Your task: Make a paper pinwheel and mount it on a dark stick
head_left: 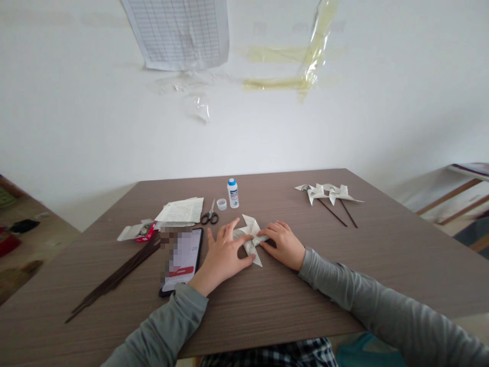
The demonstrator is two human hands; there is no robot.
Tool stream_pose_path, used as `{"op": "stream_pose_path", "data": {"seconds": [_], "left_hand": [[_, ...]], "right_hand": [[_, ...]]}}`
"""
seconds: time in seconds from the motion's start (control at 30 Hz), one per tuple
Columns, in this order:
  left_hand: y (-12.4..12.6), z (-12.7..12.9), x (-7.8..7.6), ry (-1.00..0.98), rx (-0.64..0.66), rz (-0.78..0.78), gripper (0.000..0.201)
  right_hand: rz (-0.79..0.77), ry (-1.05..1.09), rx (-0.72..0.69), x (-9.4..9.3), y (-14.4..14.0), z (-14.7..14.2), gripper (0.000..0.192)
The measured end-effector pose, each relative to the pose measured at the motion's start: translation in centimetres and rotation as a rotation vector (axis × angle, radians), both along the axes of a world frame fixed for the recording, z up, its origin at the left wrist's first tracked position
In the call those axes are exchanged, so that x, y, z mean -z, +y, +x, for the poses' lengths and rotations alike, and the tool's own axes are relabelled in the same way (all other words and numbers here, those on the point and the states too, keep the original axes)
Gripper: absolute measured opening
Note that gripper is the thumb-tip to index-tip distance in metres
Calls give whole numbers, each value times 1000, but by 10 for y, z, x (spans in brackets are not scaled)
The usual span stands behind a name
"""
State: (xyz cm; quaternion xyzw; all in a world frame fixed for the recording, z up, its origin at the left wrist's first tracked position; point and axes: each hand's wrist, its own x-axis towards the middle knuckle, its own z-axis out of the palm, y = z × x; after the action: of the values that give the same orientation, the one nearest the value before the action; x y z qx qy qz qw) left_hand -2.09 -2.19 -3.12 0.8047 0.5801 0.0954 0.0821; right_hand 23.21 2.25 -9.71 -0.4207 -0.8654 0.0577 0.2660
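A paper pinwheel [252, 246] made of printed paper lies on the table between my two hands. My left hand [225, 251] holds it down, index fingertip at its middle and thumb at the lower blade, while the other fingers spread away. From the right, my right hand [284, 244] pinches the right blade between thumb and fingers. Parts of the left and right blades are hidden under the fingers. Close behind stand a white glue bottle [233, 194] with a blue top and a small clear cap [221, 204]. Black-handled scissors [210, 216] lie near my left fingertips.
A phone [183, 262] lies left of my left hand, beside a bundle of dark sticks [118, 272]. Behind are a stack of printed paper [179, 211] and a small opened red box [144, 232]. Pinwheels on sticks [338, 193] lie at the table's [382, 255] back right.
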Motion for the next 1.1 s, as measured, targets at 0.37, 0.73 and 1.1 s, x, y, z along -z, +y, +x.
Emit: {"op": "stream_pose_path", "data": {"seconds": [0.37,0.73,1.1], "left_hand": [[0,-3,13,-82,3,78,55],[-3,-5,8,-52,-36,99,45],[0,-29,2,-45,-75,105,43]], "right_hand": [[-3,26,4,2,0,0,24],[0,57,-21,4,3,0,26],[7,152,-79,-6,3,6,35]]}}
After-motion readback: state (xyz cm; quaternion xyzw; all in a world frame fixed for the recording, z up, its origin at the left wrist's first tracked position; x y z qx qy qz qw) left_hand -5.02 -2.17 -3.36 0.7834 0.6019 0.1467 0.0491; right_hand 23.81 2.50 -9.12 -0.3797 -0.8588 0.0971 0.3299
